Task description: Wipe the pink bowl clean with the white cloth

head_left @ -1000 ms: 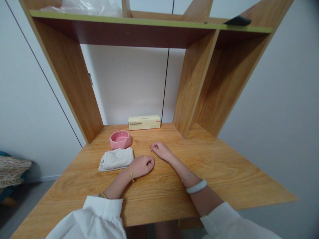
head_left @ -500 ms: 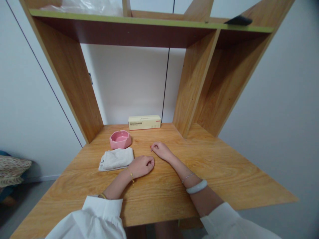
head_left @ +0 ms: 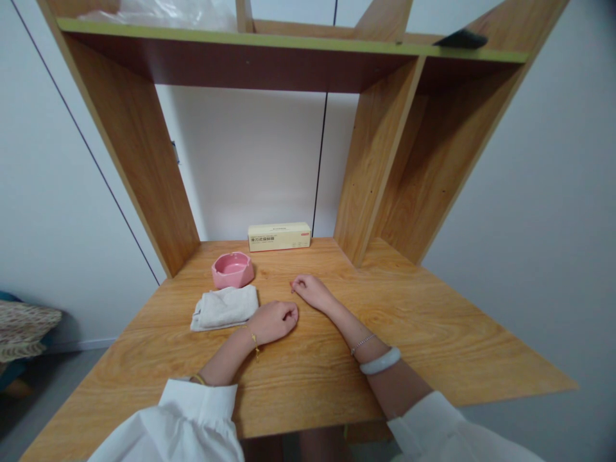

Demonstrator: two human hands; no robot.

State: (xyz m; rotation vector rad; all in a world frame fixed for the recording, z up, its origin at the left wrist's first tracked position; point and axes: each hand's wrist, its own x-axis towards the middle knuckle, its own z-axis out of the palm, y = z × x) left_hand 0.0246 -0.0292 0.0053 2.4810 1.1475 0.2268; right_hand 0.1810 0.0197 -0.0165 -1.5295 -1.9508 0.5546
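Note:
My left hand (head_left: 275, 320) rests on the wooden desk, loosely curled, with its fingers tucked under. Its wrist side lies right beside a folded light-grey cloth (head_left: 225, 307). Farther forward and to the right, my right hand (head_left: 310, 290) also rests on the desk, its fingers bent inward and a small red-orange spot at the fingertips. I see no object in either hand. Behind the cloth stands a pink faceted ashtray (head_left: 233, 271), its bowl facing up. A long cream box (head_left: 279, 237) with printed characters lies at the back of the desk.
Wooden side panels (head_left: 129, 147) and an upright divider (head_left: 378, 160) rise from the desk (head_left: 308, 378). A shelf (head_left: 289, 42) overhead carries clear plastic (head_left: 173, 14) and a dark flat object (head_left: 462, 40). Patterned fabric (head_left: 24, 327) shows at the far left.

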